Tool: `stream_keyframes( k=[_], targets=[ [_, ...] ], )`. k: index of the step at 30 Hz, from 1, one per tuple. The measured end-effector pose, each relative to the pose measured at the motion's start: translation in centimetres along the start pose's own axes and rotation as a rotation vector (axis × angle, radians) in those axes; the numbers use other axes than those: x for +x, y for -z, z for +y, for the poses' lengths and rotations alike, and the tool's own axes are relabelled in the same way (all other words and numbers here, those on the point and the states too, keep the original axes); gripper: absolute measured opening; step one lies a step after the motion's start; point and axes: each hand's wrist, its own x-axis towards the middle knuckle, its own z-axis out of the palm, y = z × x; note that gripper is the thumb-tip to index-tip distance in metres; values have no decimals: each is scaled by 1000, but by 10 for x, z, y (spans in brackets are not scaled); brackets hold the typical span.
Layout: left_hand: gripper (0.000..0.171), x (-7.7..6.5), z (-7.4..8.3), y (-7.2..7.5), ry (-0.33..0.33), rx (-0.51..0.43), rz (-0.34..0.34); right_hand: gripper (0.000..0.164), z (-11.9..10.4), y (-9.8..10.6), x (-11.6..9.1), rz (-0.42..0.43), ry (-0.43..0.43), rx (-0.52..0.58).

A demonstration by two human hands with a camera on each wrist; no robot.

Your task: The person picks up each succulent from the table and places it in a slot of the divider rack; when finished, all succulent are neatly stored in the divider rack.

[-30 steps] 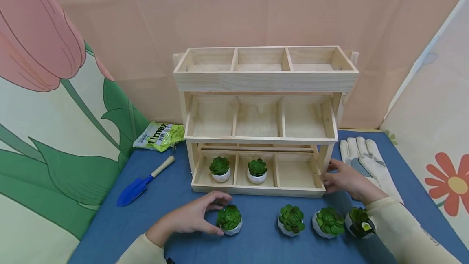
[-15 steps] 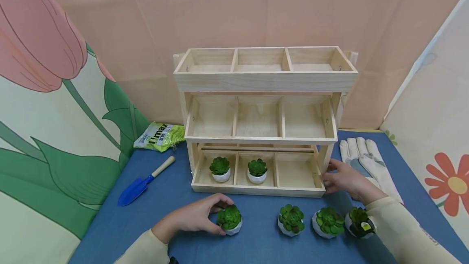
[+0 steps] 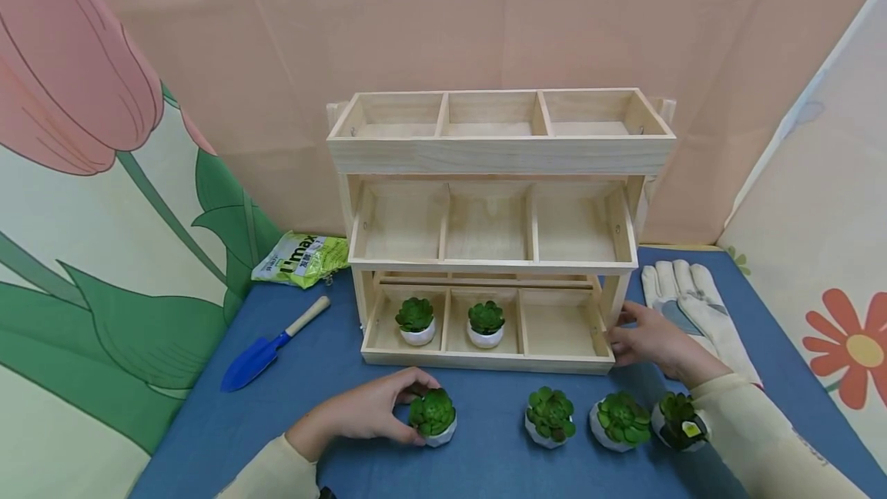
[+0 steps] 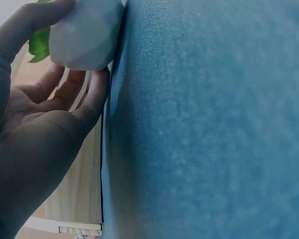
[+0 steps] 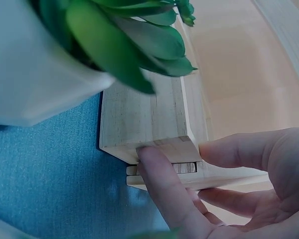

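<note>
Low at centre in the head view, my left hand (image 3: 374, 410) pinches a potted succulent (image 3: 433, 414) between thumb and fingers. The left wrist view shows its white faceted pot (image 4: 87, 37) close against the blue cloth, thumb on one side and fingers on the other. My right hand (image 3: 654, 341) grips the lower right end of a three-tier wooden planter shelf (image 3: 499, 154), its thumb and fingers around the end boards (image 5: 149, 144). Two succulents, one in a left compartment (image 3: 416, 322) and one in the middle (image 3: 486, 323), stand in the bottom tier.
Along the front right stand more potted succulents (image 3: 550, 416), one bearing a dark tag with yellow (image 3: 693, 428) beside my right sleeve. White work gloves (image 3: 700, 310) lie right of the shelf. A blue trowel (image 3: 259, 356) and a green-white bag (image 3: 301, 256) lie to its left.
My left hand has moved slightly right and its fingers have closed onto the succulent's pot. The right hand stays at the shelf's end, and the pots have kept their places.
</note>
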Motion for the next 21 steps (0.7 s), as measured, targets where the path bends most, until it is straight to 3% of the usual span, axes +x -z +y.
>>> stream_keyframes(
  k=[21],
  targets=[
    [65, 6, 24, 6, -40, -47, 65, 69, -1, 0, 0, 1, -6, -8]
  ],
)
